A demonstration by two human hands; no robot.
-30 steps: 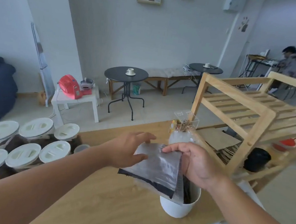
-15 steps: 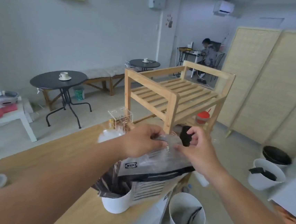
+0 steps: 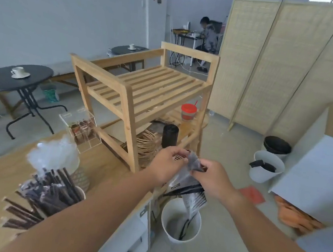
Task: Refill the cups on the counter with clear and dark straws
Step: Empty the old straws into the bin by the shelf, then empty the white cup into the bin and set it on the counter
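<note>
From the head camera, the person's arms reach out past the end of the light wooden counter (image 3: 106, 166). Both hands are clamped on a crumpled clear plastic straw packet with a black printed band (image 3: 184, 180). The left hand (image 3: 168, 164) has its fingers curled round the packet's upper edge, and the right hand (image 3: 211, 177) pinches the scrunched top corner between thumb and fingers. The packet hangs in the air off the counter's end, and its lower tip dangles just over a white plastic bucket (image 3: 171, 211) on the floor. On the counter, to the left of the arms, a bunch of dark brown straws (image 3: 58, 188) stands fanned out in a cup. Just behind it a pale, blurred mass of clear straws (image 3: 53, 155) rises from a second cup, which is too smeared to make out. A clear acrylic box with compartments (image 3: 80, 127) sits farther along the counter. Beyond the hands stands a slatted pale-wood shelf cart (image 3: 144, 91), with a black cylinder (image 3: 169, 136) and a red-lidded tub (image 3: 188, 111) on its lower level.
</note>
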